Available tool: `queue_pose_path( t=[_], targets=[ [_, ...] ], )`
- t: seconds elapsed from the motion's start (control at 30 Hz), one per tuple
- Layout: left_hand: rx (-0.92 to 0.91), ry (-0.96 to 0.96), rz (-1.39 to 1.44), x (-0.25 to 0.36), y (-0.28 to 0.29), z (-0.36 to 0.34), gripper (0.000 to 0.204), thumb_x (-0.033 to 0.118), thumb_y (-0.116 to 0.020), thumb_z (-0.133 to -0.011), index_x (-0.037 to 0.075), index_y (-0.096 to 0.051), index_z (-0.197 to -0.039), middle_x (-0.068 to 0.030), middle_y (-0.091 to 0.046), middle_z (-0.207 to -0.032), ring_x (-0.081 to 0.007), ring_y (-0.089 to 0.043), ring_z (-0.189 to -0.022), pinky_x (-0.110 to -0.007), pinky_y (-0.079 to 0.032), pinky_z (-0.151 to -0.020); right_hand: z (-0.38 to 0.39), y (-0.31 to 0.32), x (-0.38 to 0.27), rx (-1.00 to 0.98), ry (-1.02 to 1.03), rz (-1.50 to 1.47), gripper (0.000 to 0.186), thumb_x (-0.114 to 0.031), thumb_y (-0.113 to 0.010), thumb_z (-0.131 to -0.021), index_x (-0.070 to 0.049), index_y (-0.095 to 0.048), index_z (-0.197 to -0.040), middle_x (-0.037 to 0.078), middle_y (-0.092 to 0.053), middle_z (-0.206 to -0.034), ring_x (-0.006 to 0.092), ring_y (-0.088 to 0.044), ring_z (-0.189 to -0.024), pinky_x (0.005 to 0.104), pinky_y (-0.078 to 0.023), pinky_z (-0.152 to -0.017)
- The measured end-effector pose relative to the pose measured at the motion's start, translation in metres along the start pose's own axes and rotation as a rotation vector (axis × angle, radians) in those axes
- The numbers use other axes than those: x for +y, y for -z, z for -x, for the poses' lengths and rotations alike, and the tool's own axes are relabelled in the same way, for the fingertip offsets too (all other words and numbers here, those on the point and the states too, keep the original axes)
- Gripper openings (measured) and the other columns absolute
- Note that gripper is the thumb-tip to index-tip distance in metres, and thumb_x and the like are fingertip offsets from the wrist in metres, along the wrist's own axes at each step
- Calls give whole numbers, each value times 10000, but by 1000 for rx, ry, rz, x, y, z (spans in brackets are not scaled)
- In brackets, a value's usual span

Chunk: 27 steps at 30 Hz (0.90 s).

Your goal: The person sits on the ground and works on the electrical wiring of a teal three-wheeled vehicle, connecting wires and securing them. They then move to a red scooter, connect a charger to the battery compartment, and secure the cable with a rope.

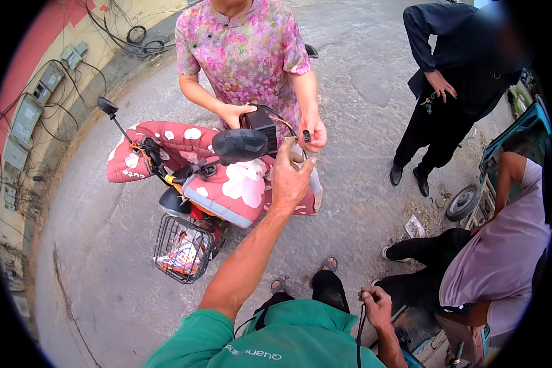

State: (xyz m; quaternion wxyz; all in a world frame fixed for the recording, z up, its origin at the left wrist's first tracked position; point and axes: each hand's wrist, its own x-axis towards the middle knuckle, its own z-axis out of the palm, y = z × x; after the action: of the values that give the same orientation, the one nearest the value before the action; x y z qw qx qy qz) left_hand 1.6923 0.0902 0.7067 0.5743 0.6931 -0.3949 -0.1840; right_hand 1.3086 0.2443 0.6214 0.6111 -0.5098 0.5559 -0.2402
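My left hand [291,175] reaches forward with thumb and index finger apart, its fingertips at the thin wires and a small yellow connector [289,138]. Facing me, a person in a flowered shirt [239,55] holds a black finned box [263,124] in one hand and a small black plug [306,135] in the other, just beyond my fingers. A dark scooter mirror [239,144] partly hides the box. My right hand [376,303] is low at right, fingers closed on a thin black cord [362,319].
The scooter with a pink padded cover [221,199] and wire basket [182,248] stands ahead-left. A person in dark clothing [435,132] stands right. Another in lilac [490,257] is beside a teal vehicle [497,147] and tyre [463,202]. Meter boxes [21,122] line the left wall.
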Motion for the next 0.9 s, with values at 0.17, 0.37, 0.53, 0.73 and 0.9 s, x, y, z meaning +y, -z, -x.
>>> queue_pose_path(
  t=[0.17,0.37,0.53,0.73,0.9],
  targets=[
    [31,12,-35,3,-23,-36,545,121,-746,-867,-62,-530,-1333,-66,-661,-851,-113,-620,-718,-272,-514,-684,-60,39,-31,-61,0,32,175,-70,-602,-944,68,-658,-1037,93,-713,-908,133,-651,-807,283,-531,-762],
    [203,-96,-169,1,-22,-40,267,105,-726,-858,-10,-671,-1093,-97,-648,-896,-165,-634,-723,-311,-506,-660,-123,53,-64,-140,16,86,174,-80,-602,-951,64,-658,-1032,90,-718,-910,132,-652,-820,287,-531,-775],
    [187,-50,219,9,-8,-18,272,162,-705,-918,-7,-616,-1112,-48,-651,-846,-102,-584,-687,-249,-483,-630,-176,9,-99,-229,185,-19,177,-100,-606,-962,49,-662,-1038,81,-701,-913,135,-646,-829,297,-528,-773],
    [62,14,604,-1,17,41,315,205,-620,-970,-7,-515,-1179,-112,-628,-852,-145,-595,-699,-289,-499,-635,-188,-73,-181,-367,433,-22,184,-115,-644,-935,17,-668,-1061,101,-699,-907,168,-653,-818,321,-524,-765],
    [19,175,744,13,38,68,355,258,-614,-949,-39,-511,-1115,-139,-631,-828,-201,-591,-634,-364,-526,-651,-184,-107,-213,-360,680,97,206,-84,-691,-877,-14,-670,-1069,113,-686,-961,211,-664,-831,338,-524,-739]
  ],
)
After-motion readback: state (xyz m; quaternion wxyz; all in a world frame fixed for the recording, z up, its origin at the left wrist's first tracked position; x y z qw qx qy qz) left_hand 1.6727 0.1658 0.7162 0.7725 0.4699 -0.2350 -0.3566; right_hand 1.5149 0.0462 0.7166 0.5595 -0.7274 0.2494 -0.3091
